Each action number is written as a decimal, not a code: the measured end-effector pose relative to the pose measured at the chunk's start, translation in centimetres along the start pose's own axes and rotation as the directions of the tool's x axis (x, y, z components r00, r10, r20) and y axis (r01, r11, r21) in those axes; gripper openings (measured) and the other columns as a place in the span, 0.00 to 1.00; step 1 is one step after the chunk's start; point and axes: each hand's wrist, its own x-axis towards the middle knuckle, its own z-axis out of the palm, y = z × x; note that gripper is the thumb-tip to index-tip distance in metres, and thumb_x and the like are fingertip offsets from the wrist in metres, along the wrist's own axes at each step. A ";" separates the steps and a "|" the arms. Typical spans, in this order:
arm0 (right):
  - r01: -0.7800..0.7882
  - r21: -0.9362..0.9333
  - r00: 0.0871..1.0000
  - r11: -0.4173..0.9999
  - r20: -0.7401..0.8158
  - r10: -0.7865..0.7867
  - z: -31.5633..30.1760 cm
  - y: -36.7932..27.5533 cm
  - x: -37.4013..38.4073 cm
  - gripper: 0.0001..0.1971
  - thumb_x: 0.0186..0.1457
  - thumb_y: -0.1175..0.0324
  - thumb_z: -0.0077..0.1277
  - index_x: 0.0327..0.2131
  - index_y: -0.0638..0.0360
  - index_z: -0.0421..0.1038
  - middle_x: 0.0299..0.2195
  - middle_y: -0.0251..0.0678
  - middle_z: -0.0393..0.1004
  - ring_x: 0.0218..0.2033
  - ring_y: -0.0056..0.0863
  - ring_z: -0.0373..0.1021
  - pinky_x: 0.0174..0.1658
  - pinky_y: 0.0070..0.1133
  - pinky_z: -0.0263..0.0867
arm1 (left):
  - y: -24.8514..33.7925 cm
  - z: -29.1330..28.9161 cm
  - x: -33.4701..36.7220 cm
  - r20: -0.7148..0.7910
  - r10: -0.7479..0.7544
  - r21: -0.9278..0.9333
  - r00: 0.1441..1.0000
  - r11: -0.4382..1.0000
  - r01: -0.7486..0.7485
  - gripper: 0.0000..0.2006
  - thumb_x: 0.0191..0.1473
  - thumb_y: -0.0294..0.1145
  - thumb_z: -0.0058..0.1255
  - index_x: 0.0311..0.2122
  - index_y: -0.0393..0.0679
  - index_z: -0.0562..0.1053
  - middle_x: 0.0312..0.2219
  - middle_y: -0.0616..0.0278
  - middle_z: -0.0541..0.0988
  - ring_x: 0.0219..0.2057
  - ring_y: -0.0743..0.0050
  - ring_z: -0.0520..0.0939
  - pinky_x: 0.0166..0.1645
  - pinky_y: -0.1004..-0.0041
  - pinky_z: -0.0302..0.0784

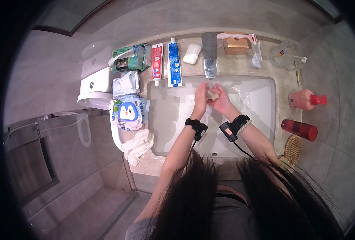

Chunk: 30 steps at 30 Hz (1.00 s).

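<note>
Both of my hands are close together over the white sink (257, 108), just below the end of the grey faucet (210, 56). My left hand (200, 100) is on edge with its fingers pointing away from me, curved against a small whitish lump (212, 95). My right hand (224, 104) is turned palm up and cupped around the lump's other side. Whether this lump is soap, lather or something else cannot be made out. Both wrists wear black bands with cables. A white bar-shaped object (192, 54) lies on the counter left of the faucet.
Left of the sink are a blue toothpaste tube (174, 64), a red tube (157, 62), wipes packs (130, 113) and a white cloth (138, 146). A pink razor (245, 37), a box (236, 46), a pink pump bottle (301, 100), a red bottle (299, 129) and a hairbrush (293, 149) line the right.
</note>
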 end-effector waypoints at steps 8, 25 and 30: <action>0.196 -0.115 0.974 0.974 0.140 -0.180 1.1 0.8 1.3 0.17 0.50 0.55 0.47 0.38 0.55 0.66 0.34 0.35 0.70 0.42 0.30 0.66 0.43 0.25 0.62 | -1.0 1.0 -0.6 -0.014 -0.282 -0.896 0.959 0.429 0.113 0.31 0.54 0.57 0.28 0.57 0.46 0.51 0.54 0.55 0.59 0.55 0.60 0.59 0.58 0.61 0.51; 0.244 -0.959 0.795 -0.146 0.284 -0.536 3.5 -1.2 -0.8 0.16 0.47 0.60 0.45 0.37 0.60 0.67 0.28 0.43 0.70 0.29 0.45 0.67 0.32 0.34 0.61 | -0.3 2.2 -0.1 0.214 -0.271 -0.905 0.939 0.306 0.294 0.28 0.51 0.61 0.31 0.48 0.50 0.64 0.46 0.59 0.68 0.47 0.63 0.69 0.51 0.63 0.64; 0.367 -0.923 0.673 -0.111 0.346 -0.654 3.1 0.3 0.3 0.18 0.48 0.55 0.44 0.34 0.60 0.68 0.28 0.48 0.70 0.34 0.40 0.68 0.35 0.32 0.61 | 0.2 1.9 0.9 0.194 -0.337 -0.927 0.921 0.244 0.284 0.27 0.52 0.59 0.31 0.50 0.52 0.62 0.49 0.56 0.66 0.50 0.58 0.67 0.53 0.62 0.61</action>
